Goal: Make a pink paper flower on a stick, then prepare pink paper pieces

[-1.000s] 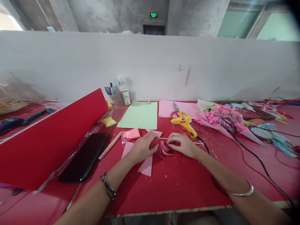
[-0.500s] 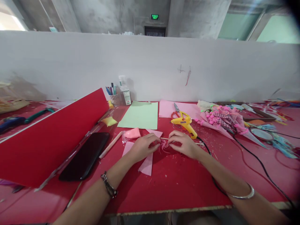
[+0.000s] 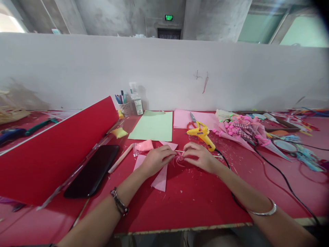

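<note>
Both my hands meet over a small pink paper flower [image 3: 178, 158] wound on a thin wooden stick [image 3: 218, 156] that lies on the red table [image 3: 195, 202]. My left hand [image 3: 155, 159] pinches the flower from the left, fingers curled. My right hand [image 3: 199, 156] pinches it from the right, fingers closed on the petals and stick. Pink paper scraps [image 3: 160, 180] lie under my left hand. A yellow glue gun [image 3: 202, 134] rests just behind my right hand, its black cord [image 3: 282, 176] trailing to the right.
A red board [image 3: 56, 151] leans at the left with a black phone [image 3: 94, 171] beside it. Green paper [image 3: 153, 126], pink paper [image 3: 183, 118], red-handled scissors [image 3: 192, 120], a pen cup [image 3: 124, 104] and pink wrapped bouquets [image 3: 244, 132] stand behind. A white partition closes the back.
The loose pink petals that fanned out below my fingers a second ago are now gathered tight around the stick. Both hands have closed in a little.
</note>
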Demonstrator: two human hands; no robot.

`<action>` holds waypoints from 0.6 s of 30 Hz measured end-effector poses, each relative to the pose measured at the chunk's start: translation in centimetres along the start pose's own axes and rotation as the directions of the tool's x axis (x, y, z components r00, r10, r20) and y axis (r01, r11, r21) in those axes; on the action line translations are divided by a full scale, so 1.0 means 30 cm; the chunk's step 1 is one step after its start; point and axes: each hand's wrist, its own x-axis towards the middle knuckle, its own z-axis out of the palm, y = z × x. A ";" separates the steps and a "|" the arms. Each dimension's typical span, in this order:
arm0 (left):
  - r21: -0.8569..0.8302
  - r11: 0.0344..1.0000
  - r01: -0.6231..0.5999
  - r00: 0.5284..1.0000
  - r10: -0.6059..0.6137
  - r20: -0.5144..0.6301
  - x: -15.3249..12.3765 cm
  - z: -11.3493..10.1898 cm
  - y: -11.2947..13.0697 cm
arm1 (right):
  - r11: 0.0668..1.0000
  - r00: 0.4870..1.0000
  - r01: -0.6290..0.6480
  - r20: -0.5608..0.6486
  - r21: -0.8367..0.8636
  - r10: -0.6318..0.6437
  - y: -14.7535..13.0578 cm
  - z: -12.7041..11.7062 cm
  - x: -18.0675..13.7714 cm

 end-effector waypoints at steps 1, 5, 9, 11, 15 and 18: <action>0.005 1.000 0.000 1.000 0.000 -0.004 0.000 -0.001 -0.001 | 1.000 1.000 0.005 -0.002 0.000 -0.005 0.000 -0.001 0.000; 0.017 1.000 -0.019 1.000 0.019 -0.016 -0.001 -0.001 -0.004 | 1.000 1.000 0.025 -0.001 0.005 -0.025 -0.003 -0.002 -0.001; 0.029 0.999 -0.025 0.999 0.026 -0.029 -0.003 -0.001 -0.003 | 0.999 0.999 0.035 -0.017 0.018 -0.034 -0.009 -0.003 0.000; 0.028 0.999 -0.024 0.999 0.025 -0.029 -0.004 -0.002 0.000 | 0.999 0.999 0.028 -0.032 0.023 -0.027 -0.013 -0.003 0.001; 0.017 1.000 0.009 0.999 -0.009 -0.035 -0.004 -0.003 0.010 | 0.999 1.000 0.012 -0.026 0.045 -0.010 -0.023 0.000 0.002; 0.033 0.998 0.057 0.997 -0.055 -0.055 -0.004 -0.004 0.018 | 0.999 1.000 0.000 -0.015 0.052 0.000 -0.027 0.005 0.002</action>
